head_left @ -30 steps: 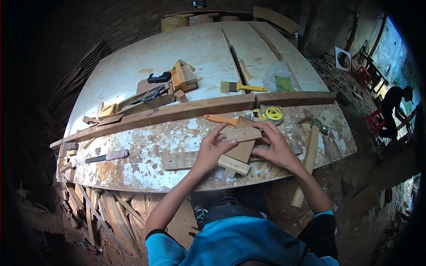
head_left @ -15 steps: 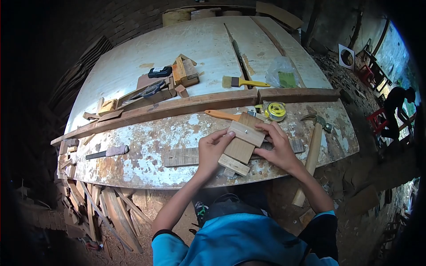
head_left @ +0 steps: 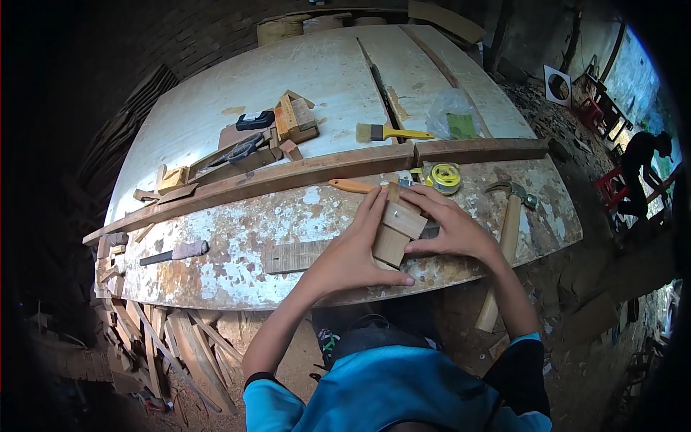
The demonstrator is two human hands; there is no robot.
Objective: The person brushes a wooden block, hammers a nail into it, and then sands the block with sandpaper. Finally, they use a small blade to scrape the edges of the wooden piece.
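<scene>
A small wooden piece made of crossed blocks (head_left: 403, 219), with a metal spot on its upper block, is held between both hands over the near edge of the worktable. My left hand (head_left: 354, 252) wraps its left side and lower end, thumb stretched along the bottom. On its right side, my right hand (head_left: 455, 229) grips with fingers over the top and thumb at the lower right. Behind them lie an orange handle (head_left: 350, 185) and a yellow tape measure (head_left: 442, 178). Under my left wrist, a grey wooden strip (head_left: 295, 257) is partly hidden.
A hammer (head_left: 509, 230) lies at the right. A long wooden beam (head_left: 288, 173) crosses the table (head_left: 237, 216). Beyond it are a yellow-handled brush (head_left: 396, 133), a plastic bag and wood blocks (head_left: 295, 119). A wrapped-handle tool (head_left: 176, 253) lies left. A person (head_left: 642, 169) bends at far right.
My left hand has shifted from the piece's upper left edge to around its side and lower end, now covering the bottom block. My right hand's fingers have moved over the top.
</scene>
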